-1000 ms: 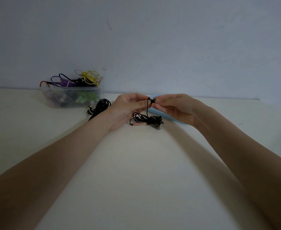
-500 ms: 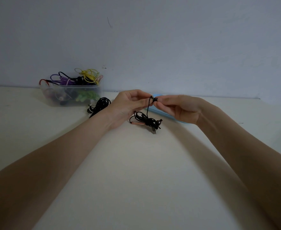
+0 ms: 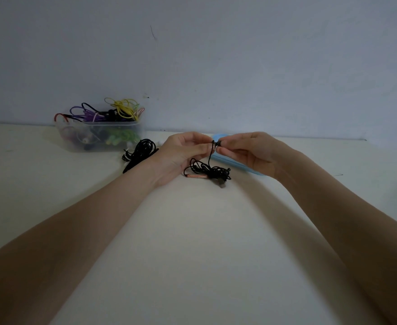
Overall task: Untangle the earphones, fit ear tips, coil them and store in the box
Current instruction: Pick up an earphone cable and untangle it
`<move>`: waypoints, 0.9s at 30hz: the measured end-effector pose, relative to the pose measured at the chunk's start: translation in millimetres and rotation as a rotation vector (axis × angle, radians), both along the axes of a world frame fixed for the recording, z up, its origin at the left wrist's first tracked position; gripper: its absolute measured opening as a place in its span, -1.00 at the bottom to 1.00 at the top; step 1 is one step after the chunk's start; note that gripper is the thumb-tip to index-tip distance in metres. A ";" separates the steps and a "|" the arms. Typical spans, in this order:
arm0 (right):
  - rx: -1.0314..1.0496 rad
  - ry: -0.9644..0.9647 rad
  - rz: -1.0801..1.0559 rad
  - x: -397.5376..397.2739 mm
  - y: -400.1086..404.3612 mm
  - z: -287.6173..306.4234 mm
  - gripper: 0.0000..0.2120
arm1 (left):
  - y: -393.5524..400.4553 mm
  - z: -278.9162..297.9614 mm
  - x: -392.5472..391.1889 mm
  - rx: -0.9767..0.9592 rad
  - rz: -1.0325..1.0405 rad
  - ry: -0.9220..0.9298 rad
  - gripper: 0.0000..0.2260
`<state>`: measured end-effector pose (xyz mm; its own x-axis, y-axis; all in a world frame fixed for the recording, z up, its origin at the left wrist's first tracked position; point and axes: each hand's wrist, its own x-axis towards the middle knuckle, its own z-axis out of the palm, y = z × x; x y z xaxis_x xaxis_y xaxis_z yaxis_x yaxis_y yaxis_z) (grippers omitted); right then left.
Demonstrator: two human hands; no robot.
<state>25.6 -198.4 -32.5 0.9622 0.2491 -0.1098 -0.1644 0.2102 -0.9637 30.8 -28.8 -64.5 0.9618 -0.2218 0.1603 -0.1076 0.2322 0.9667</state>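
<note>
Hanging from the pinched fingertips is a black earphone set [image 3: 208, 171] — its earbud [image 3: 218, 143] is held up between both hands, the cord dropping to a tangled bundle resting on the table [image 3: 192, 254]. The left hand [image 3: 183, 153] pinches the cord just under the bud; the right hand [image 3: 251, 152] pinches the bud itself, perhaps at its tip. Behind the right hand lies a light blue lid [image 3: 244, 168]. Another black coil [image 3: 141, 150] lies beside the clear box [image 3: 98, 137] of coloured earphones.
</note>
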 end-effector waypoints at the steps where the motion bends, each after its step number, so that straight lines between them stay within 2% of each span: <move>1: -0.003 -0.005 0.003 -0.2 -0.3 0.3 -0.88 | 0.0 0.3 -0.3 0.005 -0.002 -0.002 -0.87; 13: -0.003 -0.017 0.043 -1.8 -1.3 3.4 -0.91 | 0.3 2.4 -1.4 0.022 0.022 -0.029 -0.87; 24: -0.032 -0.038 0.037 -3.5 1.4 3.6 -0.91 | 2.4 2.1 -2.5 0.155 0.070 -0.126 -0.90; 27: -0.036 -0.008 0.059 -4.0 1.0 4.1 -0.90 | 3.7 2.7 -4.1 0.173 0.052 -0.130 -0.84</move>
<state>21.6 -197.4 -28.5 0.9469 0.3014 -0.1118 -0.1674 0.1653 -0.9719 26.6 -25.2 -61.7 0.9464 -0.2073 0.2477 -0.2415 0.0550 0.9688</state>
